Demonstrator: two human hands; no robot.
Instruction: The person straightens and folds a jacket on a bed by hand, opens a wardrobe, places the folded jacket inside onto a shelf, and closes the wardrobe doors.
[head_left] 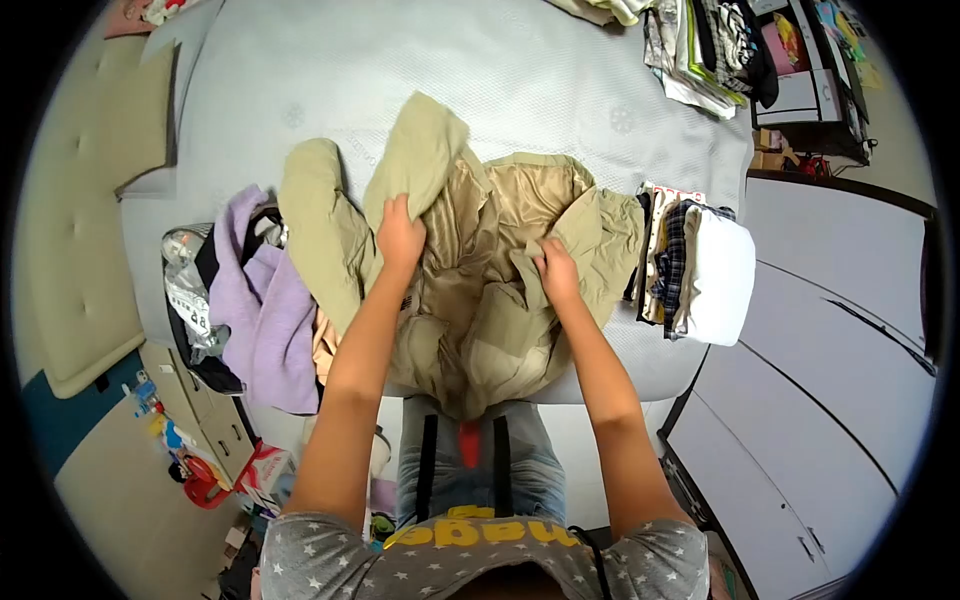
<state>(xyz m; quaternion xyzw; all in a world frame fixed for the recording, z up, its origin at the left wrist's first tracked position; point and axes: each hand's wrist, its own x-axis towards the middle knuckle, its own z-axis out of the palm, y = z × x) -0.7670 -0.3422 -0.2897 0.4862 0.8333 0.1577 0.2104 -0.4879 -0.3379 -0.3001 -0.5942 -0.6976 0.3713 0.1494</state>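
A khaki padded jacket (340,215) lies spread over the near edge of the bed, its shiny tan lining (455,260) showing in the middle. My left hand (400,235) is closed on the jacket near the base of a raised, puffy section at the top. On the right, my right hand (556,270) pinches a fold along the jacket's opening. The lower part of the jacket hangs over the bed edge toward my legs. Folds hide some of my fingertips.
Left of the jacket sits a heap with a lilac garment (262,300) and a clear plastic bag (190,290). Folded clothes (720,270) stand stacked at the right, with another pile (700,55) farther back. White cabinets (800,400) flank the bed (480,60).
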